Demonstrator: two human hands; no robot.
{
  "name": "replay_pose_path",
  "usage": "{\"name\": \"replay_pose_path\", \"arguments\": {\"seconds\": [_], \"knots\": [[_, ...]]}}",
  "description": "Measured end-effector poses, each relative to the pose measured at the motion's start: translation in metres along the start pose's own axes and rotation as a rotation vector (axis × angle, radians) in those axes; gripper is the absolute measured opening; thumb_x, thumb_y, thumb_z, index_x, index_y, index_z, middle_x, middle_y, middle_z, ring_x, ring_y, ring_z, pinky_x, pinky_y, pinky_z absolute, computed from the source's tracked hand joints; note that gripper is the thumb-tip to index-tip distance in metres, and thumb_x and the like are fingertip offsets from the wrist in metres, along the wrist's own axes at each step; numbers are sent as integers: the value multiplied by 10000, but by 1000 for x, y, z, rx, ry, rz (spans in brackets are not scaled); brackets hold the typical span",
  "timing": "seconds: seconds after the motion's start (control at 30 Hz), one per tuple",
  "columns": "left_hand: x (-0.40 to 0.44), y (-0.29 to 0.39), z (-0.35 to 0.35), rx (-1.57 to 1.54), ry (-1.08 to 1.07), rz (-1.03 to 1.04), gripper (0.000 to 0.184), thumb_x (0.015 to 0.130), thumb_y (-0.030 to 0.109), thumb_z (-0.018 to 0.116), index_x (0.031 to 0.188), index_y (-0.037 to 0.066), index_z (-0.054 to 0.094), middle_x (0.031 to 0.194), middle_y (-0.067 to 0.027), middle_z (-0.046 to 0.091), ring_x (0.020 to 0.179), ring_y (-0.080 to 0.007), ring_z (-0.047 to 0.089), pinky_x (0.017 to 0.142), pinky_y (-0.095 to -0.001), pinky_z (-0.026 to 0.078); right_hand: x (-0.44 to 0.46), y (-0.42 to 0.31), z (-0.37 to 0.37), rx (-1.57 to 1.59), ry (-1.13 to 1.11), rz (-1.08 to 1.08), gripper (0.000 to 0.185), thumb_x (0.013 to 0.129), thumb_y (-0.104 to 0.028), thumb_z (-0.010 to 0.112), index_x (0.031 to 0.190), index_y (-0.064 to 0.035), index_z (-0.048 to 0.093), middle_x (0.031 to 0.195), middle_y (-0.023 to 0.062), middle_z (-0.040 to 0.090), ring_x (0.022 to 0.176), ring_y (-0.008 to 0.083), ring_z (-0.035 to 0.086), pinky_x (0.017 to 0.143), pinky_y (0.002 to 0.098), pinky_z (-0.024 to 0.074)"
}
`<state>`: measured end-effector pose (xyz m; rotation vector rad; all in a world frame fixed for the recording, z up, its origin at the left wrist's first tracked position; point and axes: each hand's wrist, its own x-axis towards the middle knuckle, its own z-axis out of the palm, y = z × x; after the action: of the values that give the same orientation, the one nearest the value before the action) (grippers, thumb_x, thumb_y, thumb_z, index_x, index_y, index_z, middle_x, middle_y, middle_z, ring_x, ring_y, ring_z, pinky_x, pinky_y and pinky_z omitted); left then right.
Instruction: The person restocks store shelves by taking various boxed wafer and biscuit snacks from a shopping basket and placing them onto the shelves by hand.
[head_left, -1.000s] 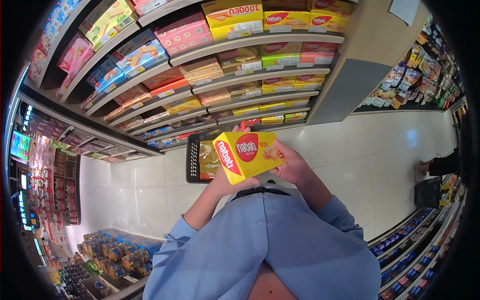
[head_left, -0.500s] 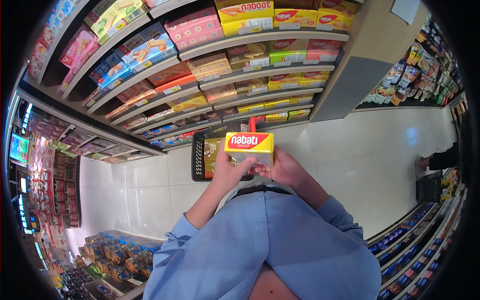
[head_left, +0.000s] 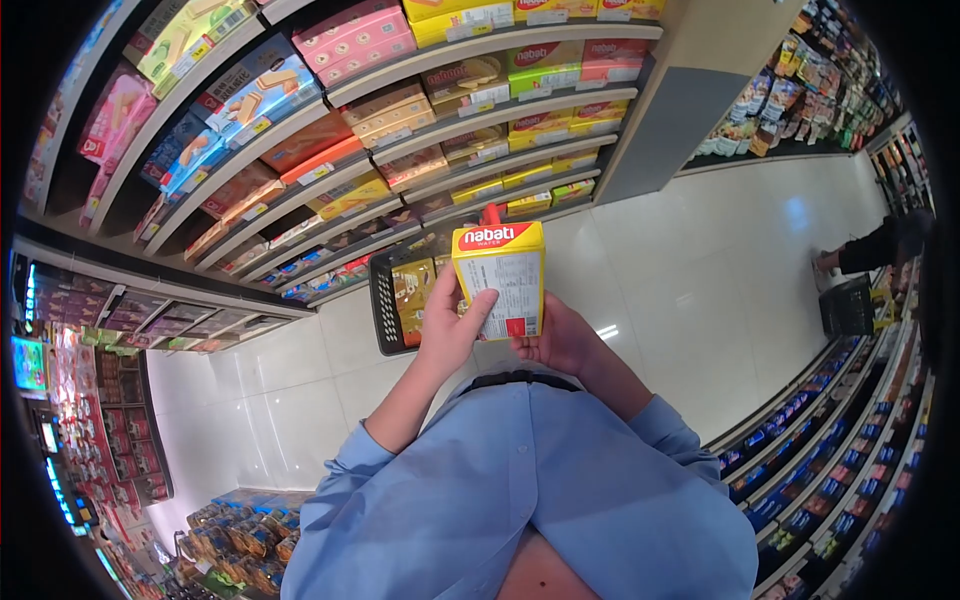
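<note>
A yellow wafer box (head_left: 510,275) with a red "nabati" label on its top edge is held in front of my waist. Its white panel of small print and a barcode faces up toward me. My left hand (head_left: 452,318) grips the box's left side, the thumb lying across the printed panel. Around the lower right corner curl the fingers of my right hand (head_left: 553,335). Behind the box, a dark shopping basket (head_left: 382,305) holds gold-coloured packages (head_left: 410,290); the box and my left hand hide part of it. A red piece, perhaps its handle, shows above the box.
Curved shelves (head_left: 480,118) of boxed wafers and biscuits rise ahead. A grey and beige pillar (head_left: 655,150) stands at their right end. At right, a person's dark-clothed leg (head_left: 870,257) is near another dark basket (head_left: 846,305). More shelves (head_left: 830,450) line the lower right.
The box has tilted so its printed panel now faces me, where mostly the yellow "nabati" end showed before. Both hands keep hold of it. The view has shifted slightly.
</note>
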<state>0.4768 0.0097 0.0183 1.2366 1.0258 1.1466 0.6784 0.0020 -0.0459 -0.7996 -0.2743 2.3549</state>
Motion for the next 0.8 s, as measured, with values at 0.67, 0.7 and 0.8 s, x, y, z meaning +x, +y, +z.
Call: {"name": "replay_pose_path", "arguments": {"seconds": [0.67,0.7,0.8], "knots": [[39,-14,48,-569,54,-307,460,1059,294,502,1427,39,392,1353,-145,572,1180,-259,638,912,-422,616,-36,-110,-30,-155,289,-694,616,962,11,550,1511,-6,272,1298,133,528,1110,166,583,885,287,515],[44,-12,59,-607,77,-314,430,1043,239,541,1398,32,414,1315,-131,597,1147,-233,653,874,-391,626,-40,-121,-35,-172,245,-701,588,967,11,542,1502,-3,297,1307,130,529,1128,168,582,907,294,514],[61,-17,79,-555,98,-323,414,1042,226,538,1388,27,428,1285,-125,615,1102,-214,667,848,-364,626,-56,-150,-47,-172,145,-706,514,978,20,512,1472,1,369,1336,123,531,1186,178,572,977,320,503]]}}
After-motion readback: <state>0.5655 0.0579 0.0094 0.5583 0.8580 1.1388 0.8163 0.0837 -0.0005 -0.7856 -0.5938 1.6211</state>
